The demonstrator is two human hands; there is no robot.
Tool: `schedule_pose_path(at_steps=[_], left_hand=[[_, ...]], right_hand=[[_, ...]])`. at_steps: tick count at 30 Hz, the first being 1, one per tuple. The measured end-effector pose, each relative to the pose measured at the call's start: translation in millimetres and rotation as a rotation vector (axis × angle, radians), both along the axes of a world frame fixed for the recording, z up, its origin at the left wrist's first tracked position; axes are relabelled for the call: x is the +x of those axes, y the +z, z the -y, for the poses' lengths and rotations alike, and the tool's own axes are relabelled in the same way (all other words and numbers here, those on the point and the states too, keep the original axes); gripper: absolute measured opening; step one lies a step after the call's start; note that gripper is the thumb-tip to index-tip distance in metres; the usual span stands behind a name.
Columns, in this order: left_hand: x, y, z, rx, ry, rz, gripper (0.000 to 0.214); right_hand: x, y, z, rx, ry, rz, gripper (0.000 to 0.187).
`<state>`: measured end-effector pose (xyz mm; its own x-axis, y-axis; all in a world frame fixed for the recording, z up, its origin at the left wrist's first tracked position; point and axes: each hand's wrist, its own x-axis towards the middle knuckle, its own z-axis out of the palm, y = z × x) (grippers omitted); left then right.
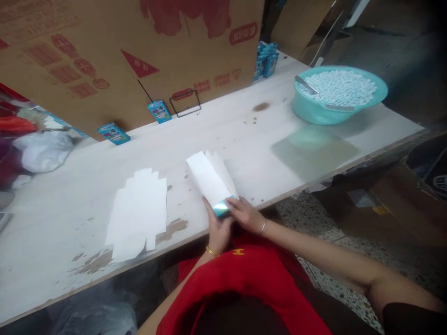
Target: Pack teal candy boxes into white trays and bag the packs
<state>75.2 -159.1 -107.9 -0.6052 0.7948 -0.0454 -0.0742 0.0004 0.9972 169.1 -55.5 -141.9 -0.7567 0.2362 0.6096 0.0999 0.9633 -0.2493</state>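
At the table's front edge, both of my hands grip the near end of a white cardboard carton (213, 174), partly folded, with shiny blue print showing on its near flap. My left hand (219, 230) holds it from the left and below, thumb along the side. From the right, my right hand (247, 215) presses its fingers on the blue flap. The far end of the carton rests on or just over the table, with its flaps spread. To the left lies a stack of flat white carton blanks (138, 211), plain side up.
A turquoise basin (314, 111) full of small pale pieces stands at the right, a metal scoop (306, 85) in it. Small blue boxes (114, 134) stand by a large cardboard box (139, 70) at the back. A black wire frame (186, 113) leans there. Plastic bags (44, 150) lie left.
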Motion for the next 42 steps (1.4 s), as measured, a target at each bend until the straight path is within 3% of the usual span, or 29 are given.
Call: schedule_pose_path(at_steps=[5, 8, 14, 26, 30, 32, 34, 35, 37, 38, 39, 42], left_hand=[[0.3, 4.2, -7.3, -0.125, 0.186, -0.109, 0.073], [0.6, 8.2, -10.3, -0.174, 0.246, -0.12, 0.068], [0.2, 7.0, -10.6, -0.161, 0.243, -0.087, 0.073], [-0.8, 3.3, -7.1, -0.182, 0.186, -0.168, 0.07], [-19.6, 11.0, 8.1, -0.167, 0.014, -0.255, 0.083], [-48.9, 20.9, 19.2, -0.166, -0.091, -0.469, 0.102], [-86.9, 34.8, 24.9, -0.186, -0.139, -0.813, 0.114], [-105.5, 42.3, 24.3, -0.185, -0.172, -1.0, 0.108], [-134.6, 55.6, 15.6, -0.187, -0.314, -1.268, 0.061], [-143.3, 60.7, 8.4, -0.199, -0.424, -1.34, 0.037], [-147.8, 64.6, 0.1, -0.225, -0.537, -1.37, 0.027], [-143.7, 68.7, -25.6, -0.375, -0.748, -1.301, 0.038]], right_hand=[[-3.1, 2.7, 1.2, 0.017, 0.024, 0.018, 0.042], [-5.9, 6.6, 3.7, 0.014, -0.049, 0.061, 0.029], [-18.0, 23.7, 9.5, -0.045, -0.188, 0.233, 0.019], [-21.7, 44.0, 4.0, -0.097, -0.119, 0.51, 0.021], [-22.5, 52.4, -3.5, -0.066, -0.098, 0.605, 0.019], [-16.2, 54.4, -17.5, -0.039, -0.03, 0.628, 0.016], [-6.4, 56.0, -37.7, -0.025, 0.098, 0.631, 0.012], [-1.5, 56.8, -49.2, -0.027, 0.172, 0.627, 0.011], [5.7, 59.0, -72.7, -0.035, 0.296, 0.621, 0.009], [7.3, 60.3, -84.0, -0.035, 0.337, 0.627, 0.008], [7.3, 61.8, -94.7, -0.031, 0.364, 0.638, 0.009], [1.4, 67.5, -121.3, -0.011, 0.38, 0.678, 0.009]])
